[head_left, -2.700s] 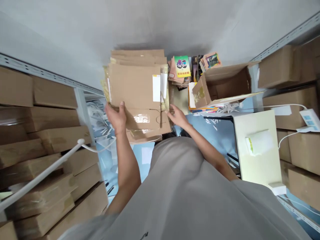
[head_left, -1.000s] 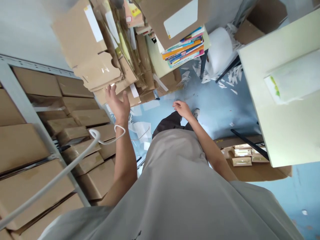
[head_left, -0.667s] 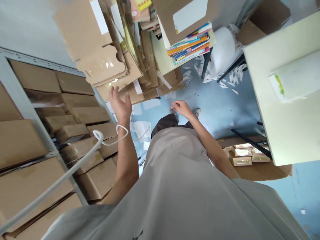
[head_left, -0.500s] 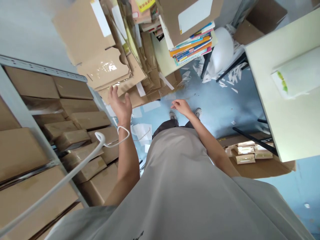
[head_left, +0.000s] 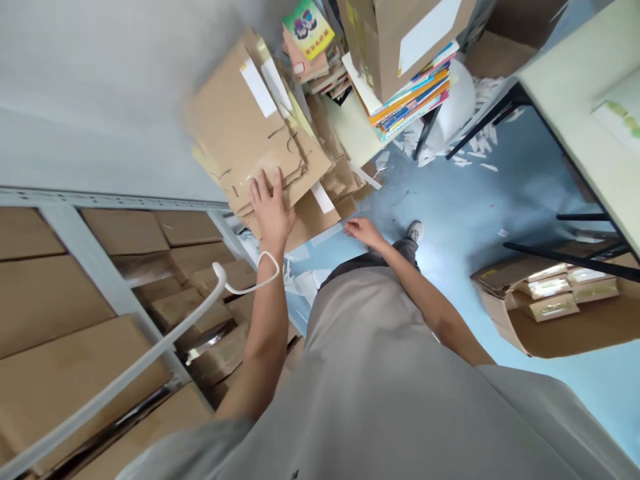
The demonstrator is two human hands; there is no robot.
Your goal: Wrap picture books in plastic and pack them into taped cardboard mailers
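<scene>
My left hand [head_left: 271, 212] lies with spread fingers against a stack of flattened cardboard boxes [head_left: 235, 113]. Its fingertips touch the brown surface near the lower edge and are not wrapped around it. A thin white cord [head_left: 255, 289] loops at the left wrist and meets a thicker white curved rod or cable [head_left: 165, 343]. In front of my body hangs my right hand [head_left: 365, 231], its fingers loosely bent and somewhat apart. Nothing shows in it. The nearest thing to it is the lower cardboard [head_left: 313, 230] of the pile.
Metal shelving [head_left: 85, 260] packed with cardboard boxes stands at left. Stacked books [head_left: 413, 100] sit under a box [head_left: 425, 30] on a pale table. Paper scraps [head_left: 483, 140] litter the blue floor. A pale table [head_left: 565, 73] and an open carton [head_left: 580, 337] are at right.
My left hand has moved forward onto the cardboard, which it was just short of before. The view has shifted, and my right hand stays low before my body.
</scene>
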